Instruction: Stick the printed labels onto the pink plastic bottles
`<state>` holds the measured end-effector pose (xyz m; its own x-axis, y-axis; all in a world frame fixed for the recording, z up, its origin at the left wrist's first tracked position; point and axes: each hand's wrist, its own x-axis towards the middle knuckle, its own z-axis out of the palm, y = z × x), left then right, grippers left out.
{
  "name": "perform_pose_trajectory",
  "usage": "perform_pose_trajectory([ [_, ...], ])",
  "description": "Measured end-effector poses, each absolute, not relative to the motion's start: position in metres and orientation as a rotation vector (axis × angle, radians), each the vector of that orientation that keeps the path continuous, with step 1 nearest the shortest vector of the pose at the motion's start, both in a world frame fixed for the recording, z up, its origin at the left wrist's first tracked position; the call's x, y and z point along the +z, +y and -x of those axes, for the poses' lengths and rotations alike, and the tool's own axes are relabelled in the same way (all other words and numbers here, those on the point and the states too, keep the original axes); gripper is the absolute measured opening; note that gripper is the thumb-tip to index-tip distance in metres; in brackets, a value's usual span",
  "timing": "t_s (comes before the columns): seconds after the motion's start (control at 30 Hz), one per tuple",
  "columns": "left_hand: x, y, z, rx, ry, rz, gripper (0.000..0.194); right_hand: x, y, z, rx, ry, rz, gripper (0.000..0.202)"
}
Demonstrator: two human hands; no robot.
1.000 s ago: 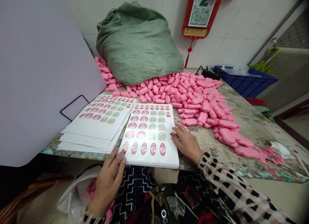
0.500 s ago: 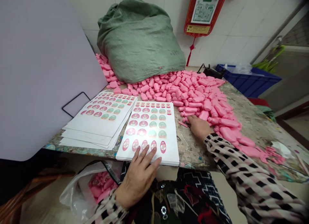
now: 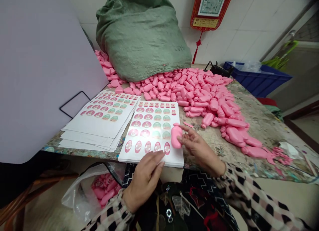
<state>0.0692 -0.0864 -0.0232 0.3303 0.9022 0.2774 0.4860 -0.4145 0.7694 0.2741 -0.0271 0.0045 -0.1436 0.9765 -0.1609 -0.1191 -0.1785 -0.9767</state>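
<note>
Right now the right hand (image 3: 199, 148) pinches a small pink bottle (image 3: 176, 135) over the right edge of the sticker sheet (image 3: 152, 131), while the left hand (image 3: 146, 178), fingers loosely spread and holding nothing, rests its fingertips on the sheet's near edge; the pile of pink bottles (image 3: 199, 95) lies farther back on the table (image 3: 259, 124), before a green sack (image 3: 142, 35)

Both hands, left (image 3: 144, 179) and right (image 3: 200, 149), are bare, with black-and-white checked sleeves (image 3: 251, 194) running to 5 and 7 o'clock.
</note>
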Motion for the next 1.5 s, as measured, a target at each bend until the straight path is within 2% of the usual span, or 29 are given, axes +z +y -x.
perform_pose_trajectory([
  [0.17, 0.000, -0.073, -0.097, 1.074, 0.975, -0.915, 0.037, 0.010, -0.063, -0.231, 1.623, -1.099, 1.036, 0.042],
  [0.27, 0.003, -0.070, -0.103, 1.102, 0.847, -0.678, 0.023, 0.012, -0.071, -0.228, 1.518, -1.361, 1.009, 0.039],
  [0.33, 0.003, -0.070, -0.098, 1.118, 0.879, -0.662, 0.021, 0.011, -0.069, -0.239, 1.326, -1.607, 1.117, 0.041],
  [0.47, 0.003, -0.070, -0.079, 1.041, 1.188, -0.931, 0.030, 0.000, -0.052, -0.272, 0.905, -1.920, 1.448, 0.028],
  [0.6, 0.006, -0.072, -0.070, 0.797, 1.433, -1.746, 0.013, -0.009, -0.039, -0.281, 0.593, -2.139, 1.675, 0.025],
  [0.7, 0.003, -0.077, -0.075, 0.572, 1.386, -2.184, 0.022, -0.010, -0.037, -0.273, 0.379, -2.236, 1.744, 0.023],
  [0.8, -0.004, -0.083, -0.083, 0.405, 1.376, -2.370, 0.035, -0.009, -0.035, -0.266, 0.246, -2.299, 1.764, 0.023],
  [0.97, -0.015, -0.089, -0.089, 0.232, 1.444, -2.471, 0.048, -0.007, -0.032, -0.265, 0.154, -2.403, 1.761, 0.024],
  [1.13, -0.016, -0.093, -0.090, 0.185, 1.507, -2.566, 0.053, -0.005, -0.030, -0.268, 0.136, -2.496, 1.710, 0.025],
  [1.5, -0.026, -0.100, -0.096, 0.107, 1.589, -2.636, 0.061, -0.004, -0.030, -0.273, 0.336, -2.484, 1.652, 0.023],
])
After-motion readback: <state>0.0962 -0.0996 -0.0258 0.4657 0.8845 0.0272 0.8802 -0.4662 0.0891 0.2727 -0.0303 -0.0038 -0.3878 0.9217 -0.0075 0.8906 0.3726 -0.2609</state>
